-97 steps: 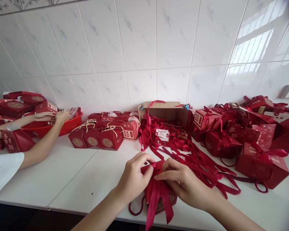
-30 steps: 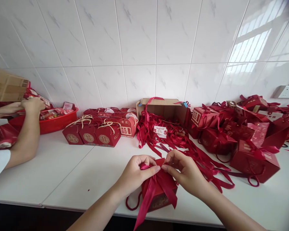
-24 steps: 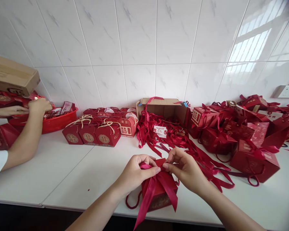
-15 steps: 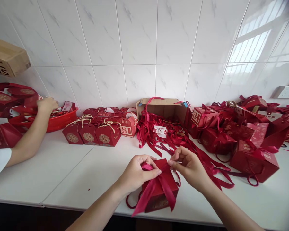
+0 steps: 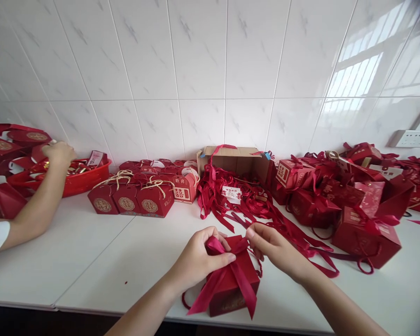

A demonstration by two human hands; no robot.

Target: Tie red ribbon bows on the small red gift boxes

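A dark red gift box [image 5: 231, 298] with a rope handle stands near the table's front edge. A crimson ribbon [image 5: 243, 280] is looped on its top, two tails hanging down the front. My left hand [image 5: 199, 256] pinches the bow's left side, thumb pressed over the middle. At the bow's right side, my right hand [image 5: 271, 245] has thumb and forefinger closed on the ribbon's right loop. Behind the box, a heap of loose red ribbons [image 5: 245, 200] spills from an open cardboard box [image 5: 236, 163].
Finished-looking red boxes with twine bows [image 5: 131, 198] stand in rows at left centre. Piled red boxes [image 5: 366, 235] fill the right. A co-worker's hand [image 5: 60, 153] is over a red basin [image 5: 91, 179] at left. A power socket [image 5: 410, 138] is on the tiled wall.
The view has shifted slightly. The bow's left loop shows more fully, and my right fingers have curled in closer at its right side. The co-worker's hand remains near the basin.
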